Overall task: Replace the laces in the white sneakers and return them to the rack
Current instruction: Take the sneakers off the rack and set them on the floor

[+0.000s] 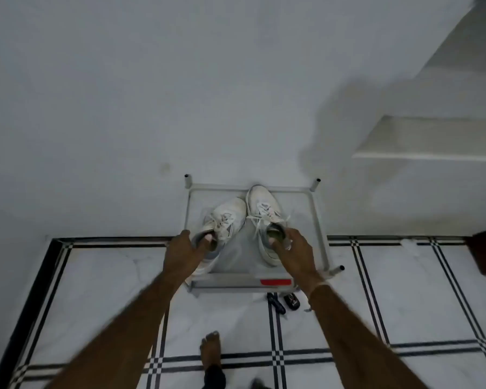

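One sneaker (225, 217) is gripped at its collar by the left hand (181, 249), a fingertip tucked inside, its toe angled rightward over the rack (320, 220). Just right of it, the other sneaker (264, 210), laces splayed, is gripped at its collar by the right hand (296, 245). A red label (275, 282) is seen on the rack's front bar near the right wrist.

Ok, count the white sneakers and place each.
2: left sneaker on the rack, gripped at its opening by the left hand; right sneaker beside it, gripped by the right hand. The rack may hide more below.
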Tool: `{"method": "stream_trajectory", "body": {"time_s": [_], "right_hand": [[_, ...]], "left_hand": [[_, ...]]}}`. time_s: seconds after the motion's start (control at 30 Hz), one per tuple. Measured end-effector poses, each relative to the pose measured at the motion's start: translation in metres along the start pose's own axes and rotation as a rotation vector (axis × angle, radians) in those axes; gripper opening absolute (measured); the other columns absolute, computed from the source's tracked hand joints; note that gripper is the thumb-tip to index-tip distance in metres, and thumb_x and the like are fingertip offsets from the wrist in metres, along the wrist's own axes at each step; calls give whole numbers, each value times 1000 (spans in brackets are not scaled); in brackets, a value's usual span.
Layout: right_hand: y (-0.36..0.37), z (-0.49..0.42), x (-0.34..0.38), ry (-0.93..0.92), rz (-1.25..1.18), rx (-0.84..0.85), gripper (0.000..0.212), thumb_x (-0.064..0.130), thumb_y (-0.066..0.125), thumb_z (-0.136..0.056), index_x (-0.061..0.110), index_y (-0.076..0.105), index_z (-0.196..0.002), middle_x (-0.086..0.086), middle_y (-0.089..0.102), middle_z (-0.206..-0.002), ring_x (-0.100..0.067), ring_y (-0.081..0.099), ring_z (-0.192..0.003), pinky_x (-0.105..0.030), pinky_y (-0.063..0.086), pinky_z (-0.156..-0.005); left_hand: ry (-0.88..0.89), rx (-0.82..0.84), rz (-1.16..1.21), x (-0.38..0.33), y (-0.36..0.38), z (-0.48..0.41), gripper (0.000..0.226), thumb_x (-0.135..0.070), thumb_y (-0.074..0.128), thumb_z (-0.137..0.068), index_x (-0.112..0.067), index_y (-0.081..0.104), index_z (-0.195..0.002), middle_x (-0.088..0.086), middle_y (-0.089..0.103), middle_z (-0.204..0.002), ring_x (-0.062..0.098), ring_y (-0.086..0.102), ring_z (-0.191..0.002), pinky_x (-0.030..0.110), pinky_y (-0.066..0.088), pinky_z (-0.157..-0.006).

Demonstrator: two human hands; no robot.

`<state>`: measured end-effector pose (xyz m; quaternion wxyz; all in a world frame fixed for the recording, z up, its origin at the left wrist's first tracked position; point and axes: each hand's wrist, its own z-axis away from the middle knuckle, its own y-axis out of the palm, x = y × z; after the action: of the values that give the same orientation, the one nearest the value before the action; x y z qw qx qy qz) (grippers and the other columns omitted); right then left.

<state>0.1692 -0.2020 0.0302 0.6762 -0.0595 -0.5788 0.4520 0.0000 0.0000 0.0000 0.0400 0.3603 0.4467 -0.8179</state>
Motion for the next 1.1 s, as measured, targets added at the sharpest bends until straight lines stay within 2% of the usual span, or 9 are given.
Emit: {"method": "stream_trajectory", "body": {"time_s": [0.17, 0.23, 0.33, 0.47, 0.57, 0.67, 0.8, 0.97, 1.1], "right_hand": [[26, -62, -31, 235, 52, -10, 45, 28, 74, -89, 5, 58, -125, -17, 66, -122, -37, 62, -113, -38, 51, -90], [28, -76, -43, 295, 16, -12, 42, 25, 73, -90, 6, 60, -125, -18, 66, -122, -35, 62, -110, -34, 49, -88], [27, -80, -51, 289, 8, -26, 39, 23, 75, -90, 6, 63, -123, -15, 68, -117, -27, 59, -98, -28, 43, -82], [37, -70, -51, 276, -55, -33, 35, 26, 79, -86, 11, 66, -114, -9, 71, -105, -28, 66, -96, -34, 52, -84], [49, -59, -57, 268, -85, -4, 42, 33, 82, -81, 14, 64, -114, -9, 71, -105, -29, 66, -98, -39, 56, -86], [48, -66, -66, 283, -145, 46, 54, 33, 83, -79, 15, 59, -123, -11, 65, -114, -29, 63, -104, -41, 55, -89], [42, -81, -72, 387, -272, 157, 52, 27, 79, -85, 17, 47, -126, -13, 61, -119, -25, 61, -104, -34, 54, -85], [49, -90, -82, 448, -446, 204, 51, 34, 78, -86, 25, 40, -119, -14, 62, -120, -22, 62, -101, -33, 52, -83], [48, -95, -79, 448, -571, 212, 68, 59, 80, -57, 44, 44, -113, -10, 59, -128, -26, 62, -111, -43, 55, -93]], "left_hand": [[-174, 45, -237, 15, 19, -53, 51, -54, 68, -87, -6, 63, -101, 16, 69, -102, 36, 67, -95, 40, 57, -78], [-218, 73, -283, 22, 27, -63, 46, -52, 73, -83, -9, 66, -97, 12, 70, -95, 32, 69, -85, 38, 59, -73], [-271, 31, -258, 23, 30, -59, 32, -41, 75, -83, -10, 70, -85, 7, 70, -79, 25, 67, -70, 33, 56, -63], [-285, -56, -99, -5, 59, -38, 24, -26, 72, -86, -8, 74, -70, 6, 70, -65, 24, 69, -66, 32, 55, -64], [-341, -82, 63, -35, 92, -20, 17, -25, 74, -85, -8, 71, -84, 5, 72, -78, 24, 68, -77, 33, 56, -72], [-510, -97, 337, -36, 113, -18, 44, -40, 82, -79, -13, 59, -104, 8, 68, -90, 29, 69, -85, 43, 59, -82], [-665, -72, 540, -15, 127, -28, 65, -65, 80, -51, -19, 65, -93, 13, 72, -96, 34, 71, -88, 50, 62, -81], [-677, -94, 741, -25, 134, -23, 38, -34, 82, -81, -17, 57, -104, 19, 67, -110, 29, 63, -90, 34, 51, -70], [-723, 24, 983, -23, 135, -27, 59, -39, 81, -81, -11, 54, -126, 11, 65, -116, 27, 63, -100, 39, 56, -74]]}}
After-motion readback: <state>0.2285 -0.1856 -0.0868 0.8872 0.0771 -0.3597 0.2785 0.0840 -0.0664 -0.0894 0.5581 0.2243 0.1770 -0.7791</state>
